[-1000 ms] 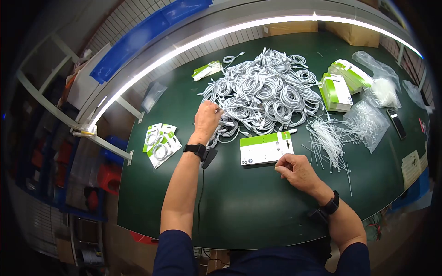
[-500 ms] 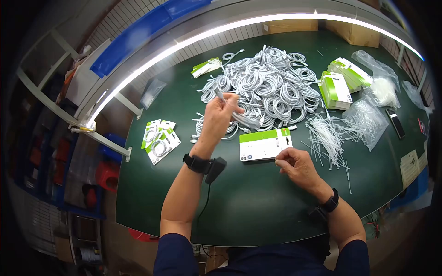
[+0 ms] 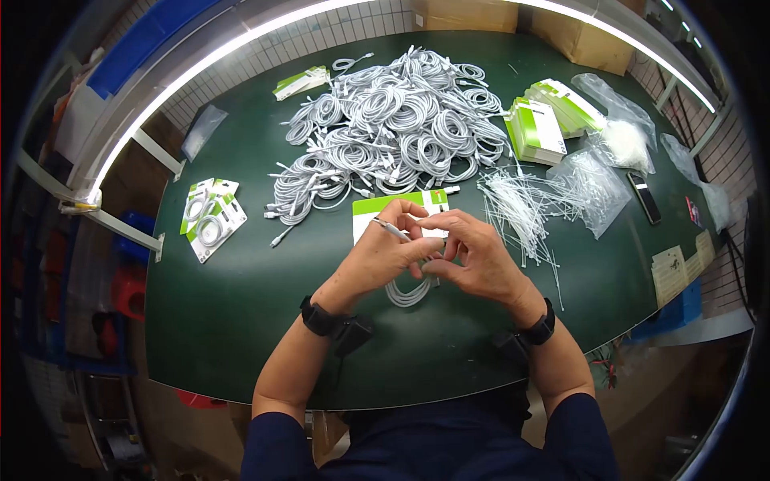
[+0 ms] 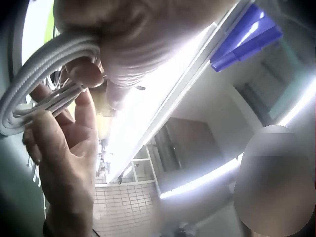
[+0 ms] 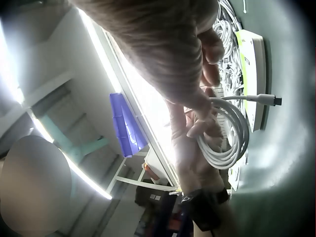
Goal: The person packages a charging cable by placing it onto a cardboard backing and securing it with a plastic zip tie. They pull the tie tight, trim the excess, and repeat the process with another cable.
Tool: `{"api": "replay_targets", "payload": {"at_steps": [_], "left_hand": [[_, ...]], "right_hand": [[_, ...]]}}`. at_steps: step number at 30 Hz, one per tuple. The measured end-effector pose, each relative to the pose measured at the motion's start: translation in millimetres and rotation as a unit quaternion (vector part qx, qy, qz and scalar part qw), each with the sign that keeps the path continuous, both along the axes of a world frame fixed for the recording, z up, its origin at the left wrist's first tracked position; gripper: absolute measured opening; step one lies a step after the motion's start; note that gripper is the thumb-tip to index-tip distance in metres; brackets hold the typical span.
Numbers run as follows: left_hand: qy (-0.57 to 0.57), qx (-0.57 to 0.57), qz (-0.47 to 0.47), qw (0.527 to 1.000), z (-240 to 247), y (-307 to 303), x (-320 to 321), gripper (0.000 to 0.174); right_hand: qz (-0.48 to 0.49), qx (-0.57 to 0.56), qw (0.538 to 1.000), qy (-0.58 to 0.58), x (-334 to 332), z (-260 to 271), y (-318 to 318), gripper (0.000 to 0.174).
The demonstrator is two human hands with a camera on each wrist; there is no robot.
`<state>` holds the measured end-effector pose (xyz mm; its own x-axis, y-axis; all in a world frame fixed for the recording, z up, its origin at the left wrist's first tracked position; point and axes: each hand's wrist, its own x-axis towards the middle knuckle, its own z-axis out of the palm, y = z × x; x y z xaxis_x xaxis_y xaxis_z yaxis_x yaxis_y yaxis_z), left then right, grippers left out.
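Both hands meet over the green table [image 3: 241,321] and hold one coiled white cable [image 3: 409,293] between them. My left hand [image 3: 383,248] grips the coil's top, with a plug end sticking out past its fingers. My right hand [image 3: 469,256] pinches the same coil from the right. The coil hangs below the hands and shows in the left wrist view [image 4: 39,79] and the right wrist view [image 5: 229,138]. Just behind the hands lies a green-and-white packaging card [image 3: 377,210]. A big heap of white cables [image 3: 385,128] fills the far middle of the table.
Packed cable cards [image 3: 208,216] lie at the left. Stacked green-and-white cards [image 3: 545,120] sit at the far right. Loose white cable ties [image 3: 521,212] and clear plastic bags [image 3: 597,188] spread to the right, beside a black phone [image 3: 644,198]. Cardboard boxes [image 3: 585,36] stand at the back.
My left hand pulled a cable out of the heap and brought it toward me. My right hand left the card's edge and joined it on the coil. The head view tilted down.
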<state>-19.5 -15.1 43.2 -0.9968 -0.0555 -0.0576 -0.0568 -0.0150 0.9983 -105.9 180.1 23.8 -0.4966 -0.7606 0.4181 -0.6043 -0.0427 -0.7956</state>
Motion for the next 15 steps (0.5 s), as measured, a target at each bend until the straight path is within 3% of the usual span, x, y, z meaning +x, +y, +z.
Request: {"api": "replay_targets", "payload": {"at_steps": [2, 3, 7, 10, 11, 13, 15], "left_hand": [[-0.014, 0.037, 0.054, 0.998, 1.7, 0.8, -1.2, 0.047], [-0.001, -0.047, 0.08, 0.996, -7.2, -5.6, -3.1, 0.048], [-0.001, -0.084, 0.058, 0.995, -12.5, -1.1, -4.4, 0.048], [0.039, -0.098, 0.084, 0.991, -20.1, 0.7, -5.7, 0.053], [0.067, -0.092, 0.099, 0.989, -19.8, 2.5, -6.3, 0.056], [0.078, -0.121, 0.108, 0.984, -15.5, 1.1, -4.0, 0.065], [0.039, -0.029, 0.071, 0.996, -22.7, -0.1, -5.6, 0.062]], "right_hand": [[-0.014, 0.071, 0.993, -0.094, 8.9, 2.0, -2.9, 0.056], [-0.013, 0.079, 0.991, -0.109, 12.4, -6.8, -7.2, 0.053], [-0.038, 0.066, 0.992, -0.104, 17.4, -25.5, -15.4, 0.047], [-0.013, 0.044, 0.949, -0.311, 9.8, -21.9, -14.9, 0.04], [-0.029, 0.027, 0.942, -0.335, 10.2, -16.9, -13.3, 0.032], [-0.054, 0.005, 0.919, -0.39, 5.5, -10.8, -9.8, 0.03], [-0.072, -0.032, 0.899, -0.43, 1.5, -14.0, -9.3, 0.029]]}}
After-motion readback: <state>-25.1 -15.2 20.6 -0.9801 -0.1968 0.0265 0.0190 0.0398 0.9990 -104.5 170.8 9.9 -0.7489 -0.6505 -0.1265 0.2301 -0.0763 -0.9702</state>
